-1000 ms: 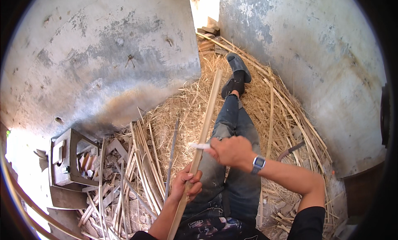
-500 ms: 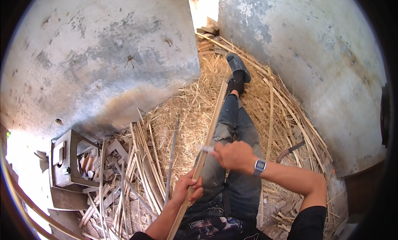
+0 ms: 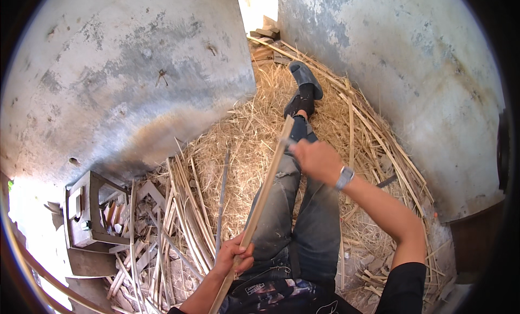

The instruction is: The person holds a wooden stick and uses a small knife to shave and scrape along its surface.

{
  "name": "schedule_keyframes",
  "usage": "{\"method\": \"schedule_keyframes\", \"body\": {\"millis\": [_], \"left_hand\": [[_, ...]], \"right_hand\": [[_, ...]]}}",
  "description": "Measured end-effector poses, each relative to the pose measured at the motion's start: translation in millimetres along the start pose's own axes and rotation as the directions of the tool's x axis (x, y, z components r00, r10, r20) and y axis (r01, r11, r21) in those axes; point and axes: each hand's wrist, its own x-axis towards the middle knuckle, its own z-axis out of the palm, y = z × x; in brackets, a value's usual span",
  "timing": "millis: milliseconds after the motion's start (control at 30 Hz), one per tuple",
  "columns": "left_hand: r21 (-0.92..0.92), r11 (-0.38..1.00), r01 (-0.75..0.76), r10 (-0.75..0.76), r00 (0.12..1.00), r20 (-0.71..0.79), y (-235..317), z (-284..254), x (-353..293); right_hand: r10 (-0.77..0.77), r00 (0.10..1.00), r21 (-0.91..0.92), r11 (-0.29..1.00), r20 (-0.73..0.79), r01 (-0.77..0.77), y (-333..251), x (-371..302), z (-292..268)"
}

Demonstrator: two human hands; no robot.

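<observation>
A long pale bamboo strip (image 3: 265,197) slants up from my lap, across my left thigh, to a free end near my ankles. My left hand (image 3: 234,255) is closed around its lower part. Near its upper end, my right hand (image 3: 315,159) is closed on a small knife (image 3: 291,143). The short blade lies against or just beside the strip's right edge and is smeared by motion. The knife's handle is hidden in my fist.
Pale shavings (image 3: 238,162) cover the floor around my outstretched legs (image 3: 319,222). Bundled strips (image 3: 187,216) lie to the left beside a broken box-like frame (image 3: 81,219). More long strips (image 3: 374,127) follow the right wall (image 3: 395,59). A grey panel (image 3: 135,70) stands at the left.
My right hand has moved with the knife up along the strip toward its far end. The left hand keeps its hold, slightly lower and further left in view.
</observation>
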Motion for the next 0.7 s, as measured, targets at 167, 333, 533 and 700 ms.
{"method": "schedule_keyframes", "body": {"millis": [167,333,533,700], "left_hand": [[-0.076,0.993,0.089,-0.088,0.996,0.01,-5.7,-15.2,-10.2],[-0.082,0.996,0.046,-0.045,0.999,0.015,-5.6,-8.9,-7.5],[-0.047,0.997,0.065,-0.063,0.998,0.027,-5.4,1.2,-2.9],[-0.008,0.999,0.054,-0.054,0.998,0.034,-5.8,-1.0,-8.1]], "right_hand": [[0.245,0.964,0.229,0.949,-0.107,-0.215,30.0,23.2,-29.8],[0.269,0.962,0.489,0.846,-0.047,-0.213,2.4,21.7,-43.6],[0.325,0.945,0.607,0.746,0.028,-0.274,2.0,27.6,-33.2],[0.369,0.929,0.581,0.758,-0.01,-0.295,-0.9,32.4,-41.6]]}}
